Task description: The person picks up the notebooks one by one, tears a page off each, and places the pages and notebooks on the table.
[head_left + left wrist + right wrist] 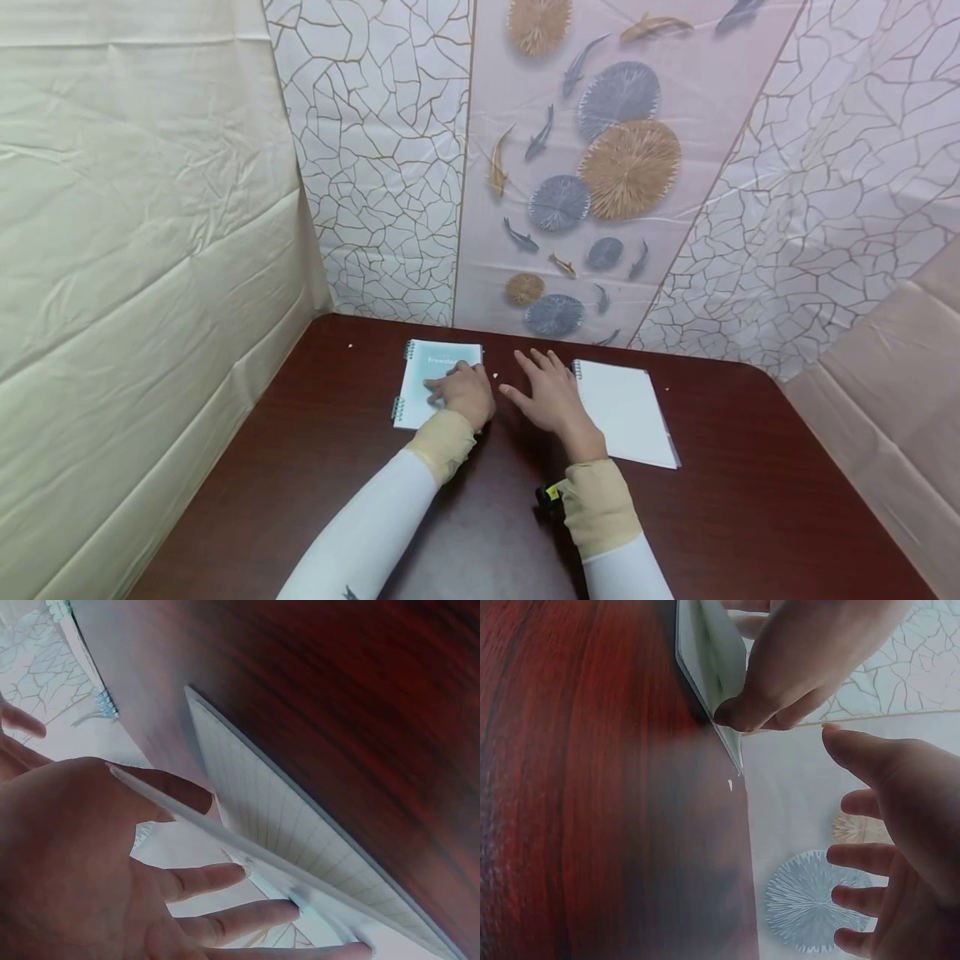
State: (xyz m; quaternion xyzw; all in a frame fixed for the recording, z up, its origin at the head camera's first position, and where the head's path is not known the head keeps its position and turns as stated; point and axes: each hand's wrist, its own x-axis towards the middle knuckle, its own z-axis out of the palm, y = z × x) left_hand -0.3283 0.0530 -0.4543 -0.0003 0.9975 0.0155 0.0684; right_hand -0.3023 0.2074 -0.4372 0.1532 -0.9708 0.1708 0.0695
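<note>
A pale teal spiral-bound notebook (438, 379) on the dark red-brown wooden table (750, 517) bears one line of white lettering on its cover, partly covered by the person's left hand (465, 393); only what looks like "free" can be made out. No other writing is legible.

A dark red wooden table (750, 517) stands against a backdrop (592, 167) printed with fish and lily pads.

A makeshift recording booth rather than a lived-in room: a dark red wooden bench (750, 517) is boxed in by hung sheeting, creased cream cloth (135, 250) to its left and a fish-and-lotus printed backdrop (592, 167) behind it.
</note>
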